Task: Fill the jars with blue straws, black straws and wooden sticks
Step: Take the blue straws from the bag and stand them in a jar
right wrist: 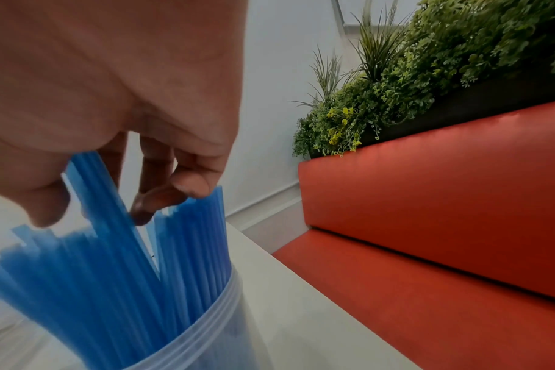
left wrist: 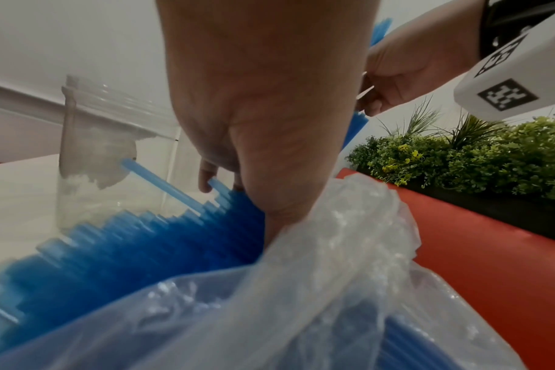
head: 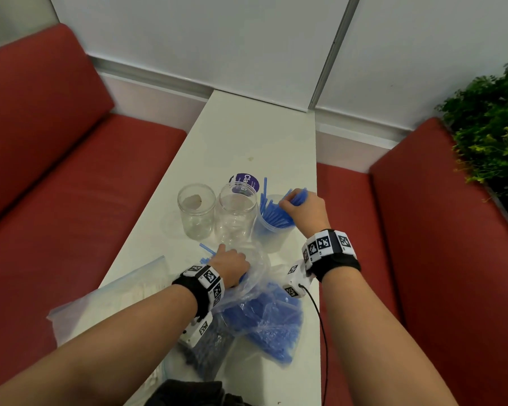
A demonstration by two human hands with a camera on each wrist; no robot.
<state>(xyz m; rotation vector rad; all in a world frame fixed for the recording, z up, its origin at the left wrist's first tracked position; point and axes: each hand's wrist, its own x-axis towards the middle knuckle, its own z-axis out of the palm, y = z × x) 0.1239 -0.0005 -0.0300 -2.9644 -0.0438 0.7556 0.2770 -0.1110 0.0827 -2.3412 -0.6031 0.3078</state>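
Note:
Three clear jars stand mid-table: an empty left jar [head: 196,210], an empty middle jar [head: 237,213] and a right jar [head: 272,230] packed with upright blue straws [head: 273,212]. My right hand [head: 294,202] grips the tops of those straws, thumb on one side and fingers on the other [right wrist: 187,185]. My left hand [head: 228,259] reaches into the mouth of a clear plastic bag [head: 270,320] and curls round a bunch of blue straws [left wrist: 136,245] lying in it. A dark bag of black straws [head: 210,347] lies under my left wrist. A zip bag, probably the wooden sticks [head: 109,300], lies to the left.
A purple lid [head: 247,180] lies behind the jars. The white table [head: 247,136] is narrow, with red bench seats [head: 71,200] on both sides. Green plants [head: 493,124] line the right backrest. A black cable [head: 323,341] hangs from my right wrist.

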